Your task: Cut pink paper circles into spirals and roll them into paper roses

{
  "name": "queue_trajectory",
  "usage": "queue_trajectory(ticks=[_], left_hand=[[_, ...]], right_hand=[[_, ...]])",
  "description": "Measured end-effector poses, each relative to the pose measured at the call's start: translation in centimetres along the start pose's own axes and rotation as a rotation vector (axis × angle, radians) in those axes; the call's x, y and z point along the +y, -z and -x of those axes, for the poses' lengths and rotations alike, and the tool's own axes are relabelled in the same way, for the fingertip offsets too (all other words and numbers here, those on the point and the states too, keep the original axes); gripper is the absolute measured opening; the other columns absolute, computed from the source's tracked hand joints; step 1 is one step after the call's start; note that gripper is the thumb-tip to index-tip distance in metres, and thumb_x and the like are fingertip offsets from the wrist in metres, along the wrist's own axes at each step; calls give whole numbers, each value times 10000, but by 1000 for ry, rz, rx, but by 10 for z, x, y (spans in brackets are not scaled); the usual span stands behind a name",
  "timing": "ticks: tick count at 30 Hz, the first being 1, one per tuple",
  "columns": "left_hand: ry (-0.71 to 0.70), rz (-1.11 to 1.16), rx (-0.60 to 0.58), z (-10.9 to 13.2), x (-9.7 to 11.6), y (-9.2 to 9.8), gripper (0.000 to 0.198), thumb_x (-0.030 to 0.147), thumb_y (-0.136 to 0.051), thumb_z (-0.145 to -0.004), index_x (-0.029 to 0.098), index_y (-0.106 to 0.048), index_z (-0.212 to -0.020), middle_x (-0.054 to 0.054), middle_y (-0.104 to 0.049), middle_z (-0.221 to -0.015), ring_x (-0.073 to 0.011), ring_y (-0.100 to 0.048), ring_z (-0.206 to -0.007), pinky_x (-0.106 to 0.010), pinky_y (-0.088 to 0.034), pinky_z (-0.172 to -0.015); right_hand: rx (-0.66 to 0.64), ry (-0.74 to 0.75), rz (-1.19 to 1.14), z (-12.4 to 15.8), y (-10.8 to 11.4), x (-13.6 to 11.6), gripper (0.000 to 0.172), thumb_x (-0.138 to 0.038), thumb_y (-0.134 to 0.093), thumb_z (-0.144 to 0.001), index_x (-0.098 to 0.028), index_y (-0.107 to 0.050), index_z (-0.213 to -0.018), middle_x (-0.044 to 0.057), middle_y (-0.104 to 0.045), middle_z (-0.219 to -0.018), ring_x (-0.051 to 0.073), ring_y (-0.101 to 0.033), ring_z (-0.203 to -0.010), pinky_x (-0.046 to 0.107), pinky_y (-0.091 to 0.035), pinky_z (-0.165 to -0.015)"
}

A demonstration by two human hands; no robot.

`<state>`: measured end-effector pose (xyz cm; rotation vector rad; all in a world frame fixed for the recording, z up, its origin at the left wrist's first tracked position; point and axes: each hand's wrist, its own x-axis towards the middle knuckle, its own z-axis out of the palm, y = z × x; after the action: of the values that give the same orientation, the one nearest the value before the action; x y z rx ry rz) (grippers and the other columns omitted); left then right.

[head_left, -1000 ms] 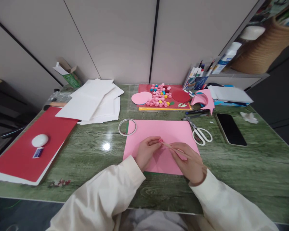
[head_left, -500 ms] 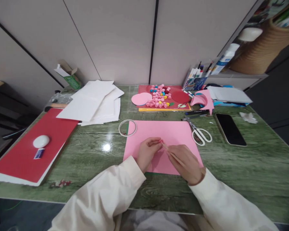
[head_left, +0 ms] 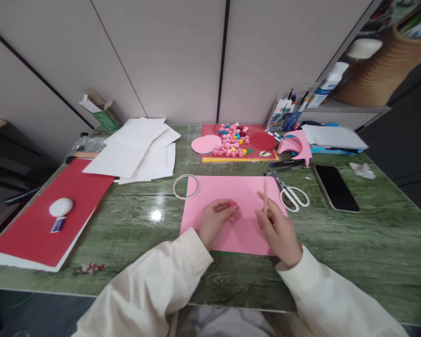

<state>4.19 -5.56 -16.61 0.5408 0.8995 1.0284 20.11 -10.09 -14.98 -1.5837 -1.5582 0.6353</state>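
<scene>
Between the thumb and fingers of my left hand (head_left: 214,221) is a small curled pink paper piece (head_left: 234,205), much like the little pink paper flowers (head_left: 228,149) heaped farther back. My right hand (head_left: 279,230) pinches a thin pale wooden stick (head_left: 265,196), which points up and away, apart from the paper piece. Both hands are above a sheet of pink paper (head_left: 210,187) on the table. Just right of the sheet lie scissors with white handles (head_left: 294,198). A roll of narrow tape (head_left: 174,186) rests across the sheet's far left corner.
White sheets (head_left: 126,150) are stacked at the back left. A red sheet (head_left: 31,224) bears a white rounded object (head_left: 61,206) and a small blue-and-white block (head_left: 58,224). At right lie a phone (head_left: 336,187) and a pink paper offcut (head_left: 303,142). Pens (head_left: 287,110) stand by the wall.
My right hand has drawn back to the right, away from the pink paper piece, and the stick has swung upright. My left hand stays in place, still pinching the piece.
</scene>
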Motion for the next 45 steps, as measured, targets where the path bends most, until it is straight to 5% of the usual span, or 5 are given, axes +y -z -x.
queue_trajectory(ticks=[4,9,12,17,45], left_hand=[[4,60,-14,-1,-1,2,277,178,-751,-618,105,-649,-864,-85,-676,-858,-147,-629,-810,-322,-453,-832],[28,85,-10,-2,-1,2,280,177,-744,-629,115,-641,-882,-77,-673,-868,-140,-634,-805,-322,-457,-843],[20,22,-17,-2,0,3,269,178,-743,-627,110,-647,-869,-80,-675,-857,-139,-632,-806,-305,-457,-829],[-19,-123,-38,0,0,-1,247,191,-742,-616,110,-658,-834,-91,-683,-840,-151,-628,-790,-294,-468,-763],[-12,-180,-25,4,2,-6,245,201,-748,-584,121,-657,-797,-74,-677,-789,-144,-609,-705,-286,-472,-683]], right_hand=[[-6,-73,-329,0,-1,3,432,-356,-481,-872,-226,-374,-1270,-43,-509,-625,101,-477,-430,224,-398,-407],[-137,88,-695,1,8,1,445,-496,-578,-772,-249,-418,-1106,82,-628,-967,186,-625,-616,322,-485,-540],[-45,83,-439,2,10,3,199,-363,-459,-883,-223,-503,-1018,59,-653,-818,166,-597,-590,320,-477,-565],[40,278,-19,6,7,6,199,-222,-445,-883,-209,-618,-981,53,-624,-789,184,-571,-737,345,-457,-666],[39,470,11,2,-1,-2,127,-137,-511,-837,-219,-590,-893,34,-646,-730,171,-569,-642,338,-456,-619]])
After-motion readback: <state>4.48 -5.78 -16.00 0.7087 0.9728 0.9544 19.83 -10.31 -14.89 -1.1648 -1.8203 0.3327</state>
